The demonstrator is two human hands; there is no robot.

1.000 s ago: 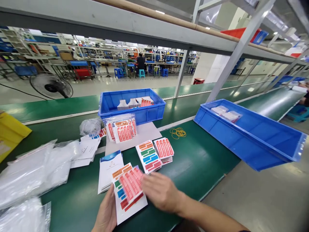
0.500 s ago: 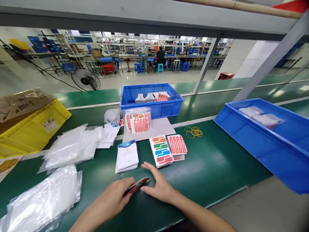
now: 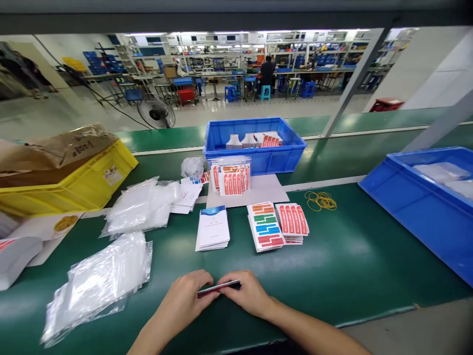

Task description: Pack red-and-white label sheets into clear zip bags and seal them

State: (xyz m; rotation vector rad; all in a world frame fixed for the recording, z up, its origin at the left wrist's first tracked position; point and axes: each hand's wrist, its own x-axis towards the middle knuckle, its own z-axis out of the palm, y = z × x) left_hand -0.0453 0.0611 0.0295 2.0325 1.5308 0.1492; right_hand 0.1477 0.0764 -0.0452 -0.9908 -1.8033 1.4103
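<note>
Both my hands hold a thin stack of sticker sheets (image 3: 219, 287) edge-on, just above the green table near its front edge. My left hand (image 3: 186, 301) pinches the stack's left end. My right hand (image 3: 248, 294) grips its right end, fingers curled over it. Beyond them lie a pile of white booklets (image 3: 213, 234), a pile of colour-striped sticker sheets (image 3: 265, 232) and a pile of red sticker sheets (image 3: 291, 223).
Clear plastic bags (image 3: 99, 281) lie at the left, more bags (image 3: 142, 206) behind them. A yellow bin (image 3: 79, 185) stands far left. A blue bin (image 3: 254, 148) sits at the back, another blue bin (image 3: 424, 212) at the right. Rubber bands (image 3: 320, 200) lie near it.
The sheets, first flat in my left hand, have been turned on edge and are now squared between both hands. My view has swung left and down.
</note>
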